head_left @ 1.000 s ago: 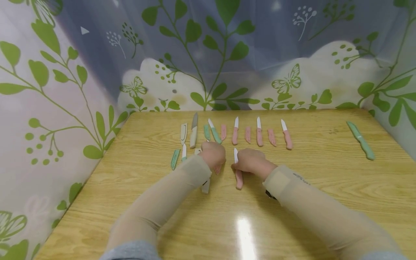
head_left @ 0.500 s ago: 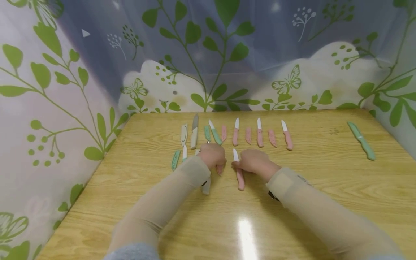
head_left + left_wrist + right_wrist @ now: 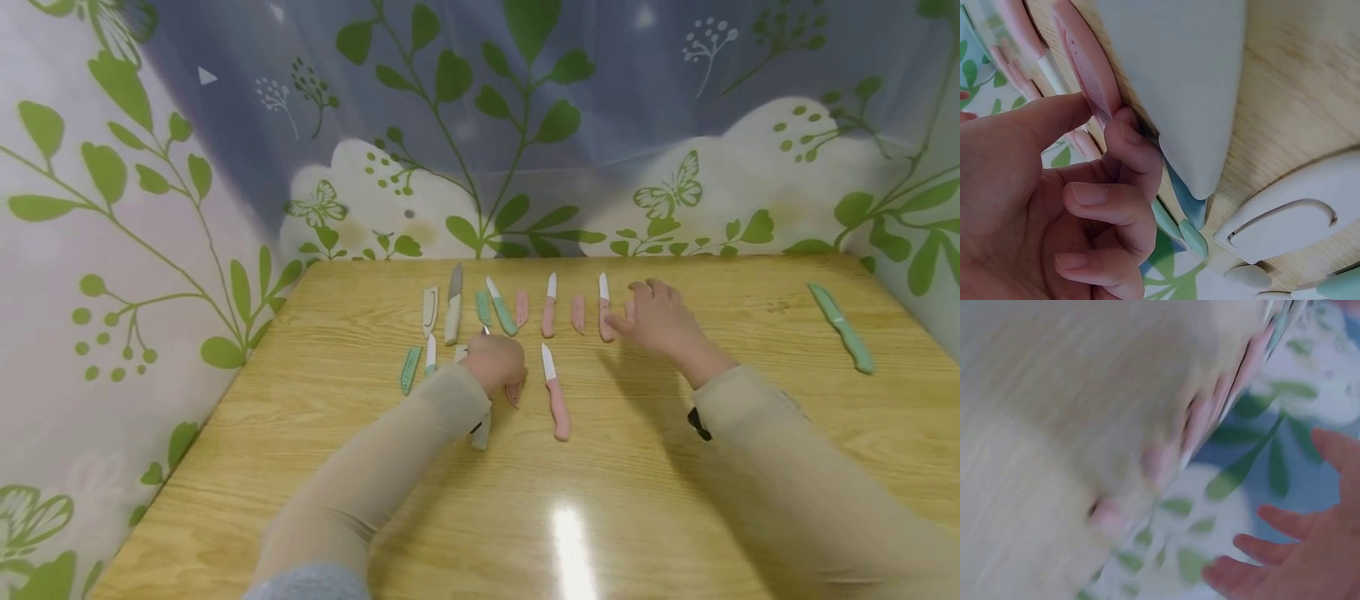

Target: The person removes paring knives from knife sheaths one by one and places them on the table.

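Observation:
My left hand [image 3: 495, 362] is low over the front row, pinching a pink knife sheath [image 3: 1088, 56] between thumb and index finger. Its other fingers curl loosely beside a beige-handled knife [image 3: 1179, 81] with a grey blade, partly hidden by the hand in the head view. A pink-handled knife [image 3: 558, 408] with a white blade lies just right of that sheath, untouched. My right hand [image 3: 663, 321] is raised with spread fingers and holds nothing. In the head view it overlaps the right end of the back row, hiding the rightmost pink knife there.
Along the back lie a beige sheath [image 3: 430, 311], a beige knife [image 3: 453, 317], a green knife [image 3: 502, 312] and several pink knives and sheaths. A green sheath [image 3: 410, 371] lies at the front left. A green knife [image 3: 843, 329] lies far right. Patterned cloth [image 3: 525, 192] borders the table.
My right hand has let go of the front pink knife and moved right and back, its fingers opening. The left hand stays on the pink sheath.

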`<state>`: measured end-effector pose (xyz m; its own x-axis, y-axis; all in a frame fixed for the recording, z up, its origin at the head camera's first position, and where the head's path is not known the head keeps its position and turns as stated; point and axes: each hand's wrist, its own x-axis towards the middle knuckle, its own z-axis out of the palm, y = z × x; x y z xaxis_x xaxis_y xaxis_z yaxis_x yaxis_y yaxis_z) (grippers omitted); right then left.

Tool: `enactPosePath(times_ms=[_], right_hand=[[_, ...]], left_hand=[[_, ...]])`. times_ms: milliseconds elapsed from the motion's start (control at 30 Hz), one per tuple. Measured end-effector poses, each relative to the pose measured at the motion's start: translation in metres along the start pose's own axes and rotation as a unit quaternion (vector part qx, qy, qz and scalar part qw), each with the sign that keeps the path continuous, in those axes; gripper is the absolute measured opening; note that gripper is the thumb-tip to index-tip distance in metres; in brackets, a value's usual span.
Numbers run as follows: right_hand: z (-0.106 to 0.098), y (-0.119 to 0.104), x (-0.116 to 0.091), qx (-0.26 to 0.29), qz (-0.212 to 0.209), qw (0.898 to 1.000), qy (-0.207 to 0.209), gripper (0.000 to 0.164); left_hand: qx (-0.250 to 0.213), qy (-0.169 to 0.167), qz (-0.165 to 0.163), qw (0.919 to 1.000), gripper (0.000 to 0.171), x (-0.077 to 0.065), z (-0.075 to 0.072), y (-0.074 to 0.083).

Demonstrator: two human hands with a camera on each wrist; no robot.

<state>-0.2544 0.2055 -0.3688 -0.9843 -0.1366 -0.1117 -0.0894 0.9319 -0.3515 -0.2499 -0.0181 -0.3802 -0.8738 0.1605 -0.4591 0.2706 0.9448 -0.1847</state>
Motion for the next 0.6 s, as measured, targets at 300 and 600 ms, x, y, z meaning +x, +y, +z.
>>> enactPosePath(times_ms=[300,600], right_hand=[[-0.029,0.095,-0.012,0.013,0.061,0.998,-0.001,0.102],[-0.043,0.167,-0.034,0.055,0.113,0.992,-0.014,0.104]], left_hand=[[-0.008,0.001,-0.012,0.9999,0.04,0.002,0.001,-0.004],[-0.022,-0.006,-0.01,0.9997,0.037,0.006,0.001,-0.009]])
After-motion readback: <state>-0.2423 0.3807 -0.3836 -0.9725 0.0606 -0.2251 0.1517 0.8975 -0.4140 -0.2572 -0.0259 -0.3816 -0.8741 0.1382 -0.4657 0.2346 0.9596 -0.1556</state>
